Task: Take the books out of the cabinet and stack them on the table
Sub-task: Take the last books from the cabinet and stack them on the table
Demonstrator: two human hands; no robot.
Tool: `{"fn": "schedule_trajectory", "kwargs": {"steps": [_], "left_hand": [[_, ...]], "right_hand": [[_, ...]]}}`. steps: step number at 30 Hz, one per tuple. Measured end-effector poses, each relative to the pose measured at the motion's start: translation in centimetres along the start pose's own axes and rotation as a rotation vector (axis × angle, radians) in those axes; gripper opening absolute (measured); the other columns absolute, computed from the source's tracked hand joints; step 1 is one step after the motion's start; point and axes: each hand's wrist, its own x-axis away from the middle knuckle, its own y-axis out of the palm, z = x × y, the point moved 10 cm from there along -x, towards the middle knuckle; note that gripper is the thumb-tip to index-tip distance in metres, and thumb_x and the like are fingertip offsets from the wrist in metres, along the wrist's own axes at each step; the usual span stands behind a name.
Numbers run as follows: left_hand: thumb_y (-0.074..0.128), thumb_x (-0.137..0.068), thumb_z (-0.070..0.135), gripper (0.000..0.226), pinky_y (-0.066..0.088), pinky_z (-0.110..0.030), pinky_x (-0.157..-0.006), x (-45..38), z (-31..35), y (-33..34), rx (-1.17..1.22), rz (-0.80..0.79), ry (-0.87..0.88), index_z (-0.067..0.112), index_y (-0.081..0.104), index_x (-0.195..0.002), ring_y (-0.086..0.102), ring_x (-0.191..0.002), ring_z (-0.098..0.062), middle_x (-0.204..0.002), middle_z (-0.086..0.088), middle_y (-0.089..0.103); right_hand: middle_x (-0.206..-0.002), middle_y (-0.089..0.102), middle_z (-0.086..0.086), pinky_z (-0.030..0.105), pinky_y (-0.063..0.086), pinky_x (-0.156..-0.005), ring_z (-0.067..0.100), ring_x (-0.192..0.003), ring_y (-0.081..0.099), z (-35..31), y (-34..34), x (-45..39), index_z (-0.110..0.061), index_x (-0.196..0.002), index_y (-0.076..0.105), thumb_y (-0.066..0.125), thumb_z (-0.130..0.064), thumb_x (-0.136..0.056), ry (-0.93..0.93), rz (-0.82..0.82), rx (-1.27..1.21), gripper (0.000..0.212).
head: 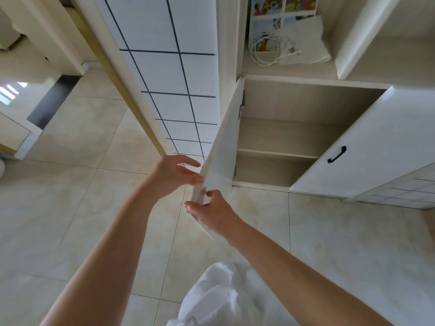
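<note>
Both hands point(175, 176) point(211, 211) apparently touch the cabinet door point(221, 147).

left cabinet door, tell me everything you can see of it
The left cabinet door is a plain white flat panel, smooth like painted board, swung wide open so it is seen nearly edge-on. Hinges show at its top inner edge by the cabinet, whose visible shelves look bare. The left hand touches its outer face with straight fingers; the right hand grips its free lower edge. No handle shows on it.
</note>
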Motion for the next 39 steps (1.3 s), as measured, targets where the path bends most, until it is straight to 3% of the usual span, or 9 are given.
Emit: {"fn": "schedule_trajectory", "kwargs": {"steps": [6,9,12,15,18,22,28,35,39], "left_hand": [[0.088,-0.065,0.020,0.044,0.052,-0.032,-0.082,-0.7,0.7,1.9,-0.053,-0.068,0.055,0.021,0.068,-0.104,0.073,-0.075,-0.010,-0.078,0.001,0.077],[0.087,-0.053,0.044,0.083,0.055,-0.039,-0.090,-1.4,1.2,4.2,-0.086,-0.113,0.131,0.034,0.053,-0.128,0.070,-0.094,-0.012,-0.115,0.002,0.069],[0.077,-0.062,0.058,0.103,0.045,-0.036,-0.103,-1.5,3.5,7.0,-0.282,-0.107,0.384,0.043,0.024,-0.148,0.044,-0.133,-0.011,-0.154,0.009,0.032],[0.069,-0.076,0.055,0.095,0.022,-0.038,-0.114,-1.4,6.4,9.2,-0.467,-0.033,0.611,0.035,0.017,-0.153,0.012,-0.149,-0.012,-0.162,0.013,0.012],[0.056,-0.080,0.062,0.081,0.019,-0.042,-0.117,-2.0,8.8,11.8,-0.556,-0.016,0.741,0.025,0.034,-0.149,0.006,-0.151,-0.017,-0.160,0.006,0.020],[0.041,-0.081,0.075,0.081,0.016,-0.042,-0.119,-3.5,11.4,16.4,-0.622,-0.024,0.841,0.020,0.048,-0.141,0.012,-0.150,-0.018,-0.153,0.005,0.032],[0.052,-0.081,0.070,0.073,0.014,-0.051,-0.120,-5.8,15.6,21.4,-0.551,0.135,0.835,0.015,0.061,-0.129,0.023,-0.148,-0.019,-0.141,0.000,0.054],[0.050,-0.089,0.059,0.063,0.018,-0.050,-0.120,-9.8,20.2,26.3,-0.585,0.349,0.777,0.014,0.058,-0.132,0.029,-0.145,-0.025,-0.136,-0.002,0.058],[0.042,-0.095,0.054,0.058,0.021,-0.053,-0.118,-12.5,22.1,28.2,-0.731,0.439,0.711,0.014,0.054,-0.136,0.031,-0.144,-0.028,-0.141,-0.003,0.054]], "right_hand": [[-0.124,0.062,0.001,0.015,0.035,-0.060,0.015,-0.102,0.057,0.1,-2.8,0.8,-0.015,-0.142,0.020,0.069,-0.048,-0.077,0.009,0.004,0.057,0.088],[-0.126,0.060,0.002,0.020,0.038,-0.067,0.017,-0.106,0.058,0.6,-4.6,1.6,-0.017,-0.141,0.021,0.071,-0.047,-0.075,0.023,0.002,0.097,0.088],[-0.124,0.059,-0.002,0.020,0.040,-0.067,0.014,-0.098,0.057,1.1,-6.8,2.5,-0.020,-0.139,0.027,0.073,-0.038,-0.075,0.023,0.000,0.159,0.081],[-0.115,0.060,-0.009,0.023,0.043,-0.073,0.013,-0.098,0.059,2.4,-10.0,3.3,-0.026,-0.135,0.036,0.076,-0.034,-0.071,0.062,-0.016,0.179,0.075],[-0.120,0.062,-0.010,0.019,0.040,-0.069,0.011,-0.102,0.059,4.2,-13.7,4.2,-0.030,-0.129,0.043,0.078,-0.029,-0.073,0.105,-0.052,0.171,0.066],[-0.121,0.062,-0.009,0.027,0.047,-0.092,0.008,-0.112,0.058,5.8,-19.3,5.3,-0.031,-0.128,0.047,0.076,-0.023,-0.076,0.106,-0.092,0.160,0.060],[-0.119,0.059,-0.018,0.034,0.043,-0.103,0.003,-0.112,0.058,6.9,-28.5,5.9,-0.037,-0.132,0.044,0.062,-0.024,-0.088,0.037,-0.127,0.280,0.049],[-0.125,0.056,-0.004,0.036,0.051,-0.076,0.025,-0.099,0.060,4.2,-38.2,6.6,-0.026,-0.134,0.042,0.056,0.004,-0.075,-0.434,0.525,0.819,0.068],[-0.148,0.041,0.014,0.047,0.049,-0.097,0.040,-0.130,0.044,4.6,-41.3,4.0,-0.012,-0.145,0.033,0.071,-0.004,-0.070,-0.418,0.682,0.989,0.085]]}}
